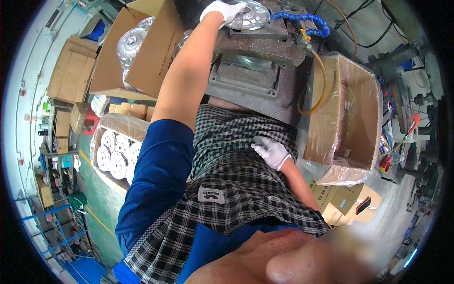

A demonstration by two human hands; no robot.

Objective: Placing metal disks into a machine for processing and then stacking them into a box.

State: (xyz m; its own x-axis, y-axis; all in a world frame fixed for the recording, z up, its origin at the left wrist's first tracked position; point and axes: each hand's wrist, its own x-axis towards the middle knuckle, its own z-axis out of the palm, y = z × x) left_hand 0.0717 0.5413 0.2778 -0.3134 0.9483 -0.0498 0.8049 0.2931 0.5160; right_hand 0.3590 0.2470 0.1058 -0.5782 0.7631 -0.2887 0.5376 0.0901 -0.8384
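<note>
My left hand, in a white glove, reaches forward to a shiny round metal casting on the machine's metal block. Its fingers grip the left rim of the casting, with part of the grip hidden. On my lap rests my right hand, also gloved in white, with its fingers lying loosely against the checked apron and nothing visible in them. A blue segmented coolant hose ends at the right side of the casting. Below the block, another round metal part shows only partly.
An open cardboard box with several similar castings stands at left. Behind it, nearer me, a plastic-lined box holds several discs. At right is a plastic-lined carton. A yellow hose hangs beside the machine.
</note>
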